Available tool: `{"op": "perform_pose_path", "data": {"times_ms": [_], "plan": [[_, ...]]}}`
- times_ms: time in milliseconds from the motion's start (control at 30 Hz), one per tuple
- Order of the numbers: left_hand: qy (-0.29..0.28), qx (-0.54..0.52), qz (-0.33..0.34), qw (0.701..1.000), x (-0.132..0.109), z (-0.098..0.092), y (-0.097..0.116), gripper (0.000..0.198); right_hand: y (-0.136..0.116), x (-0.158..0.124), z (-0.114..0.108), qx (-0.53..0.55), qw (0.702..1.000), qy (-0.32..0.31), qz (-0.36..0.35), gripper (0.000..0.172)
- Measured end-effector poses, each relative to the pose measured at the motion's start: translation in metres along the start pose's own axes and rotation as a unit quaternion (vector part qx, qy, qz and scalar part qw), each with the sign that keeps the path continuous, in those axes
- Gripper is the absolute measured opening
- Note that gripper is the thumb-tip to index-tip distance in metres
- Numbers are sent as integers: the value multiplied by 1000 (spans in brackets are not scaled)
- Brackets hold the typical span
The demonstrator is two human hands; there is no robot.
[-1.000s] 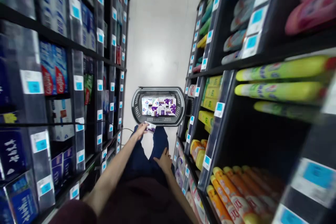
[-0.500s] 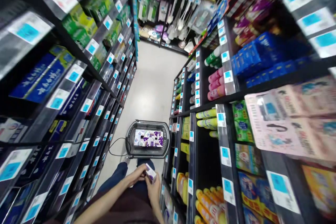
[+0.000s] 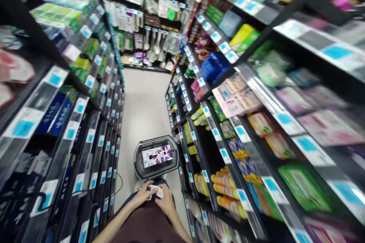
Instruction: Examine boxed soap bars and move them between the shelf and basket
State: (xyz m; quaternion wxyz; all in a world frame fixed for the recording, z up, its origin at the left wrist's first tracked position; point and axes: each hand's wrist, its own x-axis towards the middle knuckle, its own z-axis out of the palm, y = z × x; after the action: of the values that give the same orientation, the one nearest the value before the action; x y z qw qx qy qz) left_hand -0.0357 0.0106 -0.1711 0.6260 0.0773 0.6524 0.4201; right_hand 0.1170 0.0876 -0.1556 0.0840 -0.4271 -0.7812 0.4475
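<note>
Both hands are low in the view, close to my body, holding a small white and purple box [image 3: 158, 191] between them. My left hand [image 3: 143, 194] grips its left end, and the fingers of my right hand [image 3: 165, 200] close on its right side. Print on the box is too blurred to read. Just beyond my hands, on the floor, stands a dark grey shopping basket [image 3: 137, 167]. Several white and purple boxes [image 3: 162, 155] lie packed flat inside it.
Stocked shelves [image 3: 97, 136] line the narrow aisle on the left. On the right, shelves hold orange-yellow bottles [image 3: 225, 182], pink packs [image 3: 236, 97] and wrapped goods. Pale floor [image 3: 145, 98] runs ahead to a rack of hanging brushes [image 3: 156, 43]. A black cable [image 3: 118, 188] loops at the left.
My view has swung up and to the right, so more of the right shelves shows. The small box has turned more level in my hands and stays held.
</note>
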Motion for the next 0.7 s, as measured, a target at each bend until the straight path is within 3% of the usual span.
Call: {"op": "perform_pose_path", "data": {"times_ms": [100, 300, 500, 600, 700], "plan": [[-10, 31, 9, 999, -3, -10, 9, 68, -26, -3, -2, -11, 1000, -4, -13, 31], [-67, 22, 20, 997, -14, -20, 22, 43, -57, -12, -10, 2, 998, 53, -15, 38], [-86, -187, -48, 977, -29, -25, 28, 27, -48, -22, -6, 56, 995, 81, 17, 45], [-135, -231, -76, 961, -35, -24, 39, 26, -42, -26, -7, 76, 993, 94, 4, 47], [-192, -269, -67, 941, -47, -17, 56, 21, -46, -30, -10, 107, 981, 159, -10, 42]]}}
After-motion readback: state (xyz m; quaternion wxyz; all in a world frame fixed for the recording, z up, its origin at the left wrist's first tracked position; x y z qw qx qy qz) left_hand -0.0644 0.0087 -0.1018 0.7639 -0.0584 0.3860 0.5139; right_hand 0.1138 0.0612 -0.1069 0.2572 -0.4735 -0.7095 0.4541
